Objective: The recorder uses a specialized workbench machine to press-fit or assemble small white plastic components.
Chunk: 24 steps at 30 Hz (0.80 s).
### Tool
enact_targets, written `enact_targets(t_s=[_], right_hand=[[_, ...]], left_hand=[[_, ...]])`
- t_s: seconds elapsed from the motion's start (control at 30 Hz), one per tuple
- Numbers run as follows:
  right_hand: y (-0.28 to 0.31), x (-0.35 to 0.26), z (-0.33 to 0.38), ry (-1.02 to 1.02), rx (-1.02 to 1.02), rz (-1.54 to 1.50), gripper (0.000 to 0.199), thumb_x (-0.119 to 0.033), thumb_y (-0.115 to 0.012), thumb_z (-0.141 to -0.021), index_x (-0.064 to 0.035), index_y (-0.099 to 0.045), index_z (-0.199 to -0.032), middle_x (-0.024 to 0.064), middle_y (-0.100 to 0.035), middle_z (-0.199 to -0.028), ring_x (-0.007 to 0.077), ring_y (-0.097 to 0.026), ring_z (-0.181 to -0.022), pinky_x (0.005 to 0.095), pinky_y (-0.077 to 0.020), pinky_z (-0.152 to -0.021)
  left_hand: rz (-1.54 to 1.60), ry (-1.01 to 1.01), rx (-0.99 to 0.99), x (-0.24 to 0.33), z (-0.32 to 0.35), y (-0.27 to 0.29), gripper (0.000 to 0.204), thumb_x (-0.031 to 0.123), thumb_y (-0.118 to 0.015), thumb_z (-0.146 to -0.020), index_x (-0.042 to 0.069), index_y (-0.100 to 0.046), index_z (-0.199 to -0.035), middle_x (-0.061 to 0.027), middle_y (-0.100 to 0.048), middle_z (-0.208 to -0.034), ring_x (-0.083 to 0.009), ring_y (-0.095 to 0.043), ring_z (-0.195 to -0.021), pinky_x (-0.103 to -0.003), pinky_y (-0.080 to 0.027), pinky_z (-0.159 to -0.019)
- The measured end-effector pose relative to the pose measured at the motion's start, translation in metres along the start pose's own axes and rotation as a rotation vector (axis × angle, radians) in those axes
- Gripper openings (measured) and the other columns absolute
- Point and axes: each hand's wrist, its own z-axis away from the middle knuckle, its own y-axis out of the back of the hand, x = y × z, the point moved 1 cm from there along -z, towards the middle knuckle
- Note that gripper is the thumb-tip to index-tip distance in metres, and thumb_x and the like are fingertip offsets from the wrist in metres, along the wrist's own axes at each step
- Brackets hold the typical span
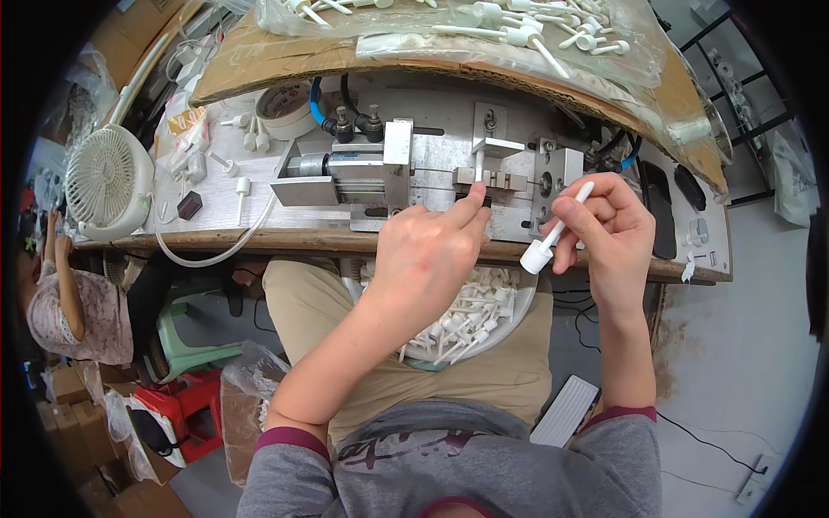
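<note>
Maroon-cuffed gray T-shirt fills 6 o'clock, nearest the lens. Toward 9 o'clock, a white fan stands by the counter; a pneumatic cylinder sits at 11. Near center, the left hand extends fingertips to a white rod in a metal fixture at 1 o'clock; whether it grips is unclear. Below, between 4 and 5, a basin holds white capped sticks. At 3 o'clock, the right hand pinches a white capped applicator, cap tilted toward 8.

Peering down from the head, fisheye-wide, facing the workbench, close above left hand and right hand!
</note>
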Motion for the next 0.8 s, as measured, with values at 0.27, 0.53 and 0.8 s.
enact_targets(t_s=[0.27, 0.53, 0.8], right_hand=[[-0.008, 0.002, -0.003, -0.01, 0.0, -0.153, 0.013, -0.004, -0.069, -0.089, 0.0009, -0.058, -0.092, 0.0098, -0.067, -0.069, 0.0109, -0.061, -0.048, 0.0195, -0.0445, -0.041], [-0.018, -0.047, -0.066, 0.513, 0.15, 0.375, 0.017, -0.013, -0.072, -0.088, -0.0012, -0.065, -0.097, 0.0036, -0.07, -0.08, 0.0039, -0.055, -0.056, 0.0176, -0.0402, -0.048], [0.012, -0.059, -0.17, 0.274, -0.143, 0.959, 0.043, -0.018, -0.078, -0.078, -0.0047, -0.063, -0.117, 0.0002, -0.066, -0.08, 0.0044, -0.052, -0.06, 0.0206, -0.0385, -0.052]], left_hand=[[0.532, 0.006, 0.102, 0.016, -0.004, 0.023, 0.034, 0.009, -0.08, -0.071, 0.004, -0.072, -0.104, -0.0096, -0.071, -0.106, -0.0202, -0.07, -0.077, -0.032, -0.056, -0.071], [0.4, 0.032, 0.16, 0.007, -0.002, 0.044, 0.033, 0.0, -0.078, -0.071, 0.002, -0.072, -0.103, -0.0085, -0.07, -0.098, -0.0203, -0.068, -0.081, -0.03, -0.056, -0.067], [0.005, -0.015, -0.026, -0.001, 0.001, 0.008, 0.024, 0.011, -0.077, -0.072, 0.004, -0.07, -0.095, -0.0091, -0.069, -0.117, -0.0206, -0.068, -0.071, -0.031, -0.052, -0.063]])
